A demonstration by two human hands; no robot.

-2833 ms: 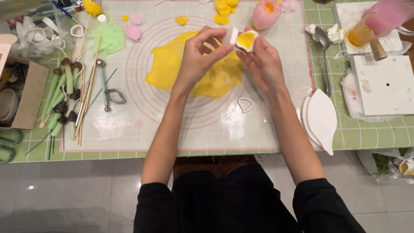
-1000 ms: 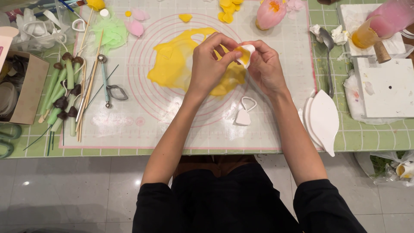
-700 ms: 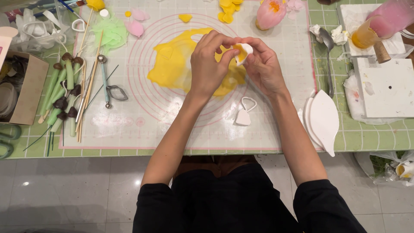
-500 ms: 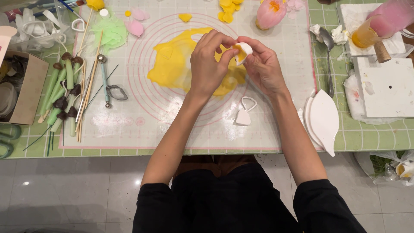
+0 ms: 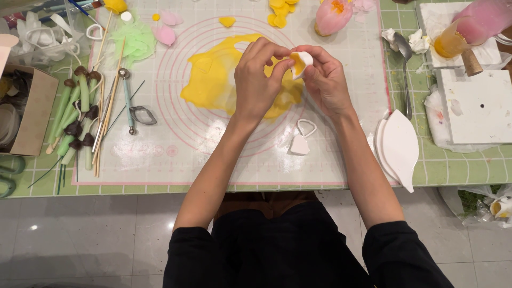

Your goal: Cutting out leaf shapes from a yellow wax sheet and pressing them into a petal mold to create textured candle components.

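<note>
Pinching a small white mould with yellow paste inside, left hand and right hand both clamped it; yellow sheet lay at 9 o'clock.

the left hand covers part of the yellow sheet and the near side of the small white mould, so its full shape is hidden. the pink bottle and the pink flower are cut by the top edge. the green scissors are cut by the left edge.
</note>
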